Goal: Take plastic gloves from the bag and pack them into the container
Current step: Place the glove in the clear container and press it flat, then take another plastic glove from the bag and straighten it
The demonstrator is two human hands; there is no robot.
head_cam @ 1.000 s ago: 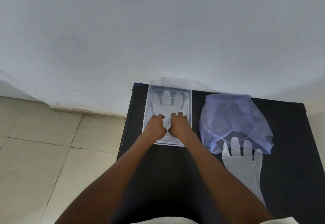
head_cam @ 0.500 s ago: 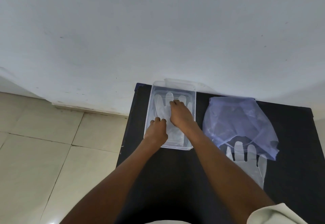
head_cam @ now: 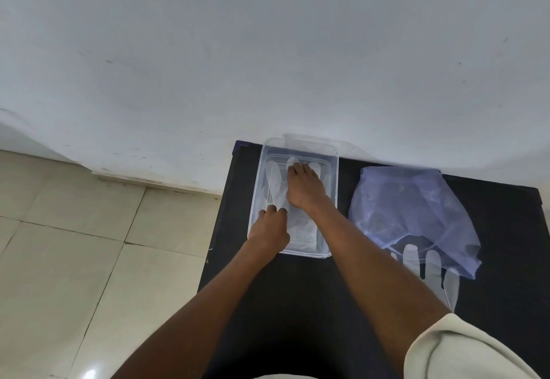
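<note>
A clear rectangular container [head_cam: 334,170] stands at the back left of the black table [head_cam: 297,304]. A translucent plastic glove [head_cam: 275,188] lies flat inside it. My right hand [head_cam: 303,188] presses on the glove's finger end, fingers spread and flat. My left hand [head_cam: 269,228] rests on the glove's cuff end at the container's near left. A bluish plastic bag [head_cam: 407,206] lies to the right, and another glove [head_cam: 431,271] sticks out from under its near edge.
A clear lid [head_cam: 315,140] leans behind the container against the white wall [head_cam: 268,51]. The table's left edge drops to a tiled floor [head_cam: 74,244]. A light sleeve [head_cam: 464,352] shows at the bottom right.
My right hand has slid forward along the glove toward its fingertips. My left hand stayed near the cuff end of the container.
</note>
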